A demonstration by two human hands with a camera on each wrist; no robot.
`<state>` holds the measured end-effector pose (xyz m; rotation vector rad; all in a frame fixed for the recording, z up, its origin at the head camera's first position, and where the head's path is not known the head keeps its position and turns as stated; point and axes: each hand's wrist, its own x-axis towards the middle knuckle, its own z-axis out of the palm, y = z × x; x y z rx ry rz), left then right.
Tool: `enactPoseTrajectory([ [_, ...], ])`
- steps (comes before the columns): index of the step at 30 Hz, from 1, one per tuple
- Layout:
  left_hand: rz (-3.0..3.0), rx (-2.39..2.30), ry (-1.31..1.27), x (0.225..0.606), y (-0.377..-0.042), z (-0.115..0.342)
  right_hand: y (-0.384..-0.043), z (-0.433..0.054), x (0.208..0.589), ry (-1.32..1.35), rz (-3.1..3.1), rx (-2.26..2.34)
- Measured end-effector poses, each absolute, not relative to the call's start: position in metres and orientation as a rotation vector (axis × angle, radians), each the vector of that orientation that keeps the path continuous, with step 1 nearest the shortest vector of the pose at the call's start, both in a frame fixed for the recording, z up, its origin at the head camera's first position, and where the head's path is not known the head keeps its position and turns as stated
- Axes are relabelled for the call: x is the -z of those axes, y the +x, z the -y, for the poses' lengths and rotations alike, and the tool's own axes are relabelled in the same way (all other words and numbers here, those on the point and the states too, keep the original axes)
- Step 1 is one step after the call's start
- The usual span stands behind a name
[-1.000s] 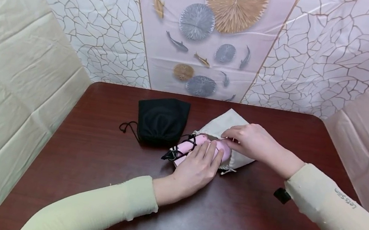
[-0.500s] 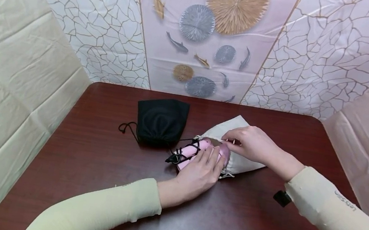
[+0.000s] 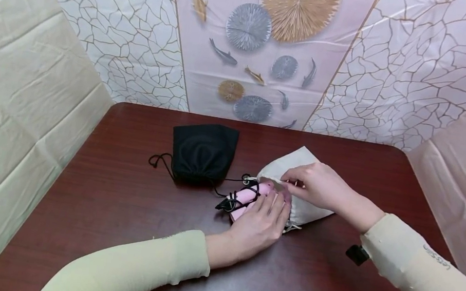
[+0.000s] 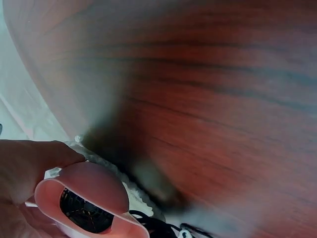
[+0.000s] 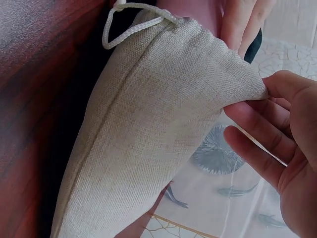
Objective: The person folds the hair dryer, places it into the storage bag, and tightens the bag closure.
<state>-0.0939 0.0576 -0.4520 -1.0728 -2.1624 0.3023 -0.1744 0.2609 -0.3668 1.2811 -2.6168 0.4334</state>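
A pink hair dryer [image 3: 248, 195], its black cord [image 3: 232, 201] wound round the handle, lies partly inside the mouth of a cream drawstring bag [image 3: 310, 213]. My left hand [image 3: 260, 225] grips the dryer from the near side, fingers laid over its body. In the left wrist view the dryer's round end with a dark grille [image 4: 85, 212] shows beside that hand. My right hand [image 3: 320, 184] pinches the bag's rim between thumb and fingers, lifting it, as the right wrist view shows. A white cord loop [image 5: 133, 29] hangs from the bag's mouth. The dryer's front part is hidden in the bag.
A black drawstring bag [image 3: 203, 154] lies left of the cream one, its cord [image 3: 162, 161] trailing off to the left. Both rest on a dark red wooden table [image 3: 131, 211]. Patterned cloth [image 3: 263, 46] hangs behind the table.
The left hand and hair dryer have moved right and slightly nearer. The cream bag first shifted right, and more of the dryer now sits within its mouth. The right hand keeps its pinch.
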Motion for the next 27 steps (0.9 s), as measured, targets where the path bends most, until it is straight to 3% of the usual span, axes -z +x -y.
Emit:
enactPoseTrajectory([
  [11,2.208,-0.333,-1.118,0.43,-0.079,-0.047,-0.177,-0.275,0.351,1.272,2.415,-0.437],
  [27,2.235,-0.312,-1.158,0.405,-0.044,-0.007,-0.179,-0.274,0.357,1.266,2.429,-0.465],
])
